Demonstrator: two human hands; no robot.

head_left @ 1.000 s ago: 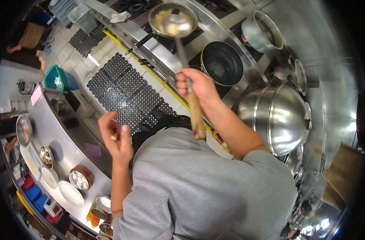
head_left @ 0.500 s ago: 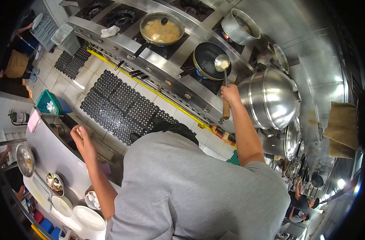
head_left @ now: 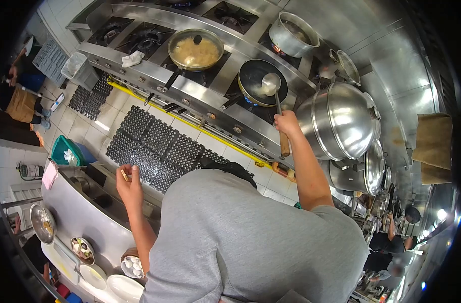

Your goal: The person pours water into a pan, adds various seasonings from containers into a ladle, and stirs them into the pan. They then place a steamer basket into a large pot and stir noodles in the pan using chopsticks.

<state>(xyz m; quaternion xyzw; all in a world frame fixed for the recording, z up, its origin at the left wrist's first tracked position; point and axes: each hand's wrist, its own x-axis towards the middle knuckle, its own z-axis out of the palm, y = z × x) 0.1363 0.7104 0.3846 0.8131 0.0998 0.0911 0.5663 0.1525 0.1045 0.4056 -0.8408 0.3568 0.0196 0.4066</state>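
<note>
My right hand [head_left: 287, 124] is closed round the handle of a metal ladle [head_left: 271, 84] whose grip end is wooden. The ladle's bowl is inside a black frying pan [head_left: 250, 73], over a pale patch that looks like liquid or batter. Blue flame shows under the pan. My left hand [head_left: 130, 189] is held away from the stove, above the floor near the counter. Between its fingers is a small tan piece [head_left: 125, 175], too small to name. Left of the black pan, a lidded pan [head_left: 196, 49] with yellowish food stands on another burner.
A pot [head_left: 294, 38] sits on a back burner, and a large domed steamer [head_left: 341, 121] stands right of my arm. The counter [head_left: 101, 212] holds bowls and white plates. Rubber mats [head_left: 149, 146] cover part of the floor. Other people are at the left and lower right.
The ladle's bowl has moved left and down in the black pan, and the pale contents now lie beside it. My left hand has shifted right and turned. The view has shifted slightly.
</note>
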